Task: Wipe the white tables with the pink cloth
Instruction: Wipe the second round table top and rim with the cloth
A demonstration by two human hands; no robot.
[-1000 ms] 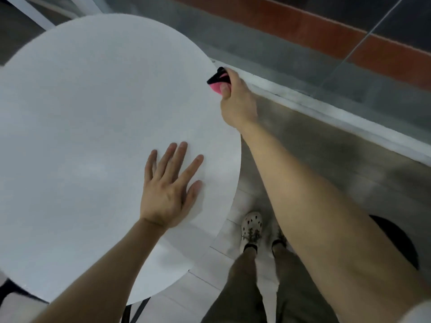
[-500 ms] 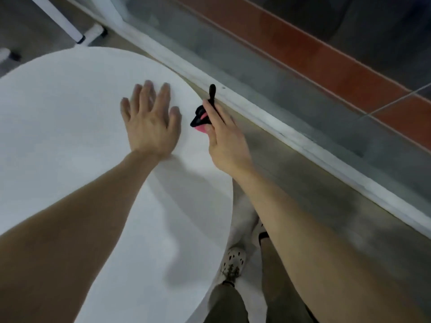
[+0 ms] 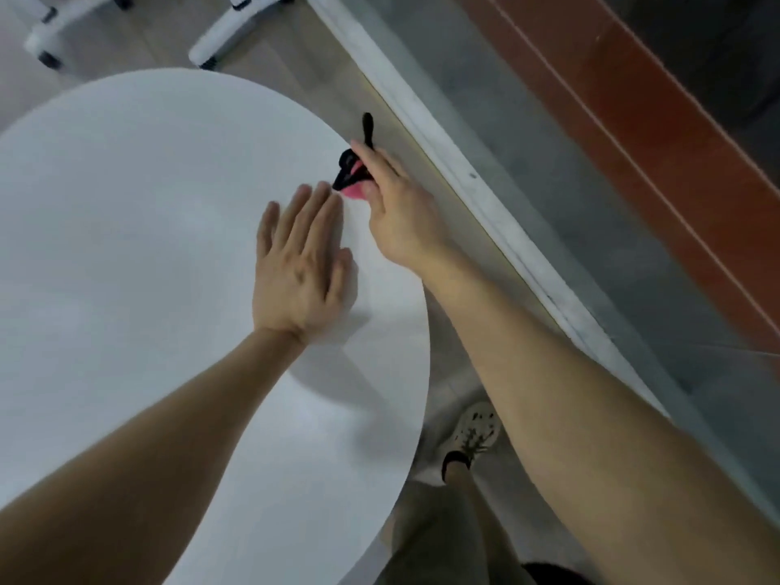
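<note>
A round white table (image 3: 126, 247) fills the left of the head view. My left hand (image 3: 301, 263) lies flat on its top near the right rim, fingers straight and together. My right hand (image 3: 401, 213) grips a bunched pink cloth (image 3: 353, 191) with black trim at the table's far right edge. The cloth touches the tabletop just beyond my left fingertips. A black loop of the cloth sticks up above my right fingers. Most of the cloth is hidden inside the hand.
A pale ledge (image 3: 464, 175) and a glass wall run diagonally just right of the table. White furniture legs (image 3: 228, 35) stand on the floor beyond the table. My legs and a shoe (image 3: 472, 437) are below the table's right rim.
My left hand has slid right along the tabletop toward the cloth. My right hand with the cloth stays at the table's right edge while the view has shifted.
</note>
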